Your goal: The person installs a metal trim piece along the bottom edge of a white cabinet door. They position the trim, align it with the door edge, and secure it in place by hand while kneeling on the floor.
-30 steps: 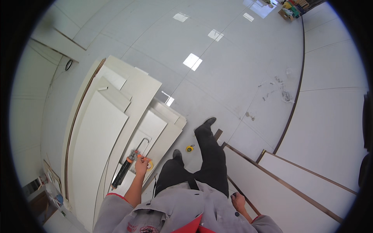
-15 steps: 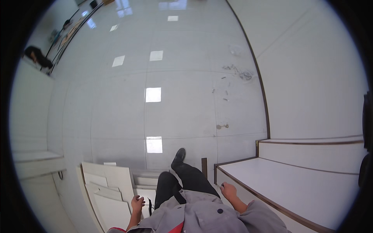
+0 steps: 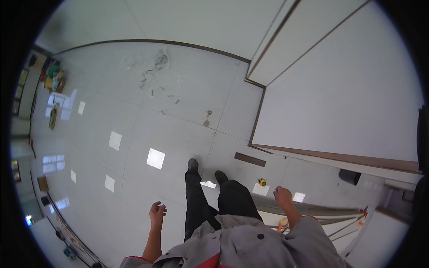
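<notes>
My left hand (image 3: 157, 215) hangs over the floor beside my left leg, its fingers loosely bent and apart with nothing visible between them. Out to the right, my right hand (image 3: 282, 196) has its fingers curled in; whether anything small is inside is hidden. A yellow and black tape measure (image 3: 262, 182) lies on the floor just beyond the right hand, next to a bright reflection. Below that hand are stacked pale panels (image 3: 344, 225) with a yellow ring-shaped roll (image 3: 283, 223), partly behind my right forearm.
A flat brown strip (image 3: 250, 159) lies ahead of my right foot. A large white panelled unit with brown edging (image 3: 330, 102) stands to the right, a black bin (image 3: 349, 177) near it. Loose scraps (image 3: 160, 62) litter the glossy tiled floor ahead. Boxes (image 3: 52, 78) sit far left.
My view and body have turned to the right. The white unit and floor scraps have shifted in view, and the tape measure and black bin now show. Both hands still hang at my sides.
</notes>
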Demonstrator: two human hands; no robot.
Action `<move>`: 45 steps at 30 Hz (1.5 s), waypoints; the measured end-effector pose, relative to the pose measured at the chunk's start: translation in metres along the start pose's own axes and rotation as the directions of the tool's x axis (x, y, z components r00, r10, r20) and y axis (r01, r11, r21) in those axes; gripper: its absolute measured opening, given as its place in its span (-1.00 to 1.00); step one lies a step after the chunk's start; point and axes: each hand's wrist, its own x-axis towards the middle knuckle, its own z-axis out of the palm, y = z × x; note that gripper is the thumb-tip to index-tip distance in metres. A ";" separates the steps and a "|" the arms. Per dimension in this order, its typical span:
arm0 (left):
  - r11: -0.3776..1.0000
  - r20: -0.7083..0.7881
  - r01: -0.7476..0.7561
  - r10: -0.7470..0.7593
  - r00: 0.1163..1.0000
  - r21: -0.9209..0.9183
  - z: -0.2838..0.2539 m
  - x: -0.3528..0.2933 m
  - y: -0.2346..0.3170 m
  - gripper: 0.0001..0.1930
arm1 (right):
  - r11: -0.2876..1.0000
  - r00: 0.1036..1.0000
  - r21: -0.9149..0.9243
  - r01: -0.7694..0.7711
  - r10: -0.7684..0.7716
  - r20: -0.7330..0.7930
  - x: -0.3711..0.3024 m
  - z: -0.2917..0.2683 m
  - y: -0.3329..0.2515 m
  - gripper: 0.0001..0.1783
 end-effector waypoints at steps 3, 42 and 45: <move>0.974 0.207 -0.098 0.054 0.977 0.205 0.039 0.094 0.017 -0.57 | 0.981 0.985 0.082 -0.175 0.174 0.015 -0.008 0.065 0.016 -0.71; -0.124 0.964 -0.979 0.229 0.134 0.165 0.767 0.429 -0.103 -0.63 | 0.387 0.597 0.885 0.260 0.655 -0.462 0.485 0.451 0.216 -0.52; -0.209 0.960 -0.960 0.247 0.132 0.185 0.773 0.424 -0.103 -0.66 | 0.370 0.564 0.877 0.305 0.672 -0.480 0.491 0.452 0.211 -0.60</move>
